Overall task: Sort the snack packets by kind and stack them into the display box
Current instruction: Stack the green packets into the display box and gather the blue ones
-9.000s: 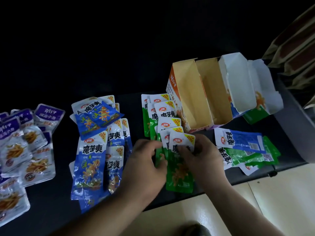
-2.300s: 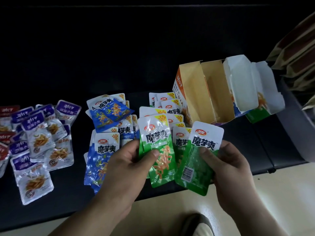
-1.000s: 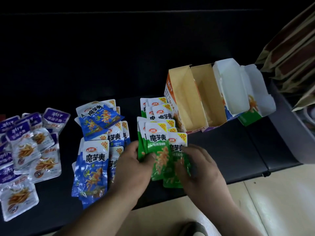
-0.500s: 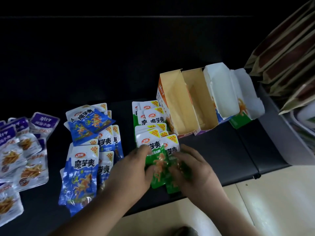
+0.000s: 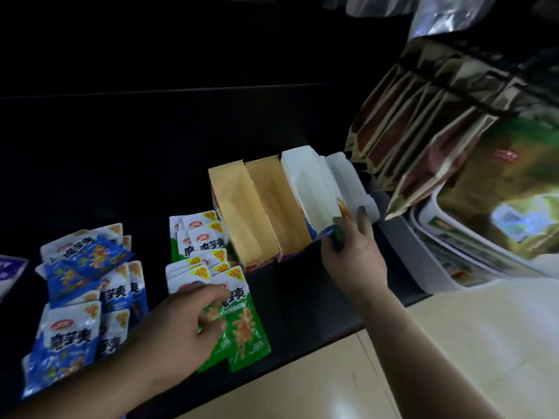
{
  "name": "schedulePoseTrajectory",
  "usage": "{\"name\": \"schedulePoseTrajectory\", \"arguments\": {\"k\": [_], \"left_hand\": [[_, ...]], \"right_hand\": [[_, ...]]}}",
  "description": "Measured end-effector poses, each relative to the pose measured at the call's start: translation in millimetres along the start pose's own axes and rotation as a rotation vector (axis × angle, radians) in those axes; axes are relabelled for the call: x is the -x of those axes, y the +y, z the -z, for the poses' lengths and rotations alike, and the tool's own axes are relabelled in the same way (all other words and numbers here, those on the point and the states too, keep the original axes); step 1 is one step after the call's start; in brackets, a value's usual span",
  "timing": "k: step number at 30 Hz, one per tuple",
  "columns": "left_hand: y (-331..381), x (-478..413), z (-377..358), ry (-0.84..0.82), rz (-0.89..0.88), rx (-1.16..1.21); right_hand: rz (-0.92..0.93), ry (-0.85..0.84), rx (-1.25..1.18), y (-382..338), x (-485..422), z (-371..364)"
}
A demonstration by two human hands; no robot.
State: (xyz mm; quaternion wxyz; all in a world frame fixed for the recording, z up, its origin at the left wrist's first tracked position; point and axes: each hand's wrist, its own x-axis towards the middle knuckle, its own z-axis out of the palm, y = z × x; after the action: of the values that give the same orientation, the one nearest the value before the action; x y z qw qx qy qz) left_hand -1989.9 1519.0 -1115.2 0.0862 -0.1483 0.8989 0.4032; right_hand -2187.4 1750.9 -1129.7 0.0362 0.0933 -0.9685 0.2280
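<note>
The black tabletop (image 5: 302, 300) carries a purple packet (image 5: 9, 267) at its left edge, blue packets (image 5: 81, 294) in overlapping rows left of centre, and green packets (image 5: 208, 261) overlapping in the middle. Just right of the green ones stand four open display boxes (image 5: 272, 213) side by side, two brown inside and two white.

worktop (image 5: 298, 293): black, dimly lit | floor (image 5: 302, 388): pale glossy tiles | foil bags (image 5: 393, 125): racked at right | backdrop: unlit
</note>
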Motion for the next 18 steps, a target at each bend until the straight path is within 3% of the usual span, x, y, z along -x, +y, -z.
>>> {"name": "schedulePoseTrajectory", "arguments": {"k": [5, 12, 18], "left_hand": [[30.3, -6.0, -4.9, 0.018, 0.074, 0.13], [50.5, 29.0, 0.9, -0.037, 0.079, 0.127], [71.7, 32.7, -8.1, -0.132, 0.106, 0.116]], "right_hand": [[-0.041, -0.215, 0.072, 16.2, -12.2, 10.7], [-0.053, -0.428, 0.127, 8.3, 36.2, 45.6], [-0.059, -0.524, 0.165, -12.2, 71.7, 72.4]]}}
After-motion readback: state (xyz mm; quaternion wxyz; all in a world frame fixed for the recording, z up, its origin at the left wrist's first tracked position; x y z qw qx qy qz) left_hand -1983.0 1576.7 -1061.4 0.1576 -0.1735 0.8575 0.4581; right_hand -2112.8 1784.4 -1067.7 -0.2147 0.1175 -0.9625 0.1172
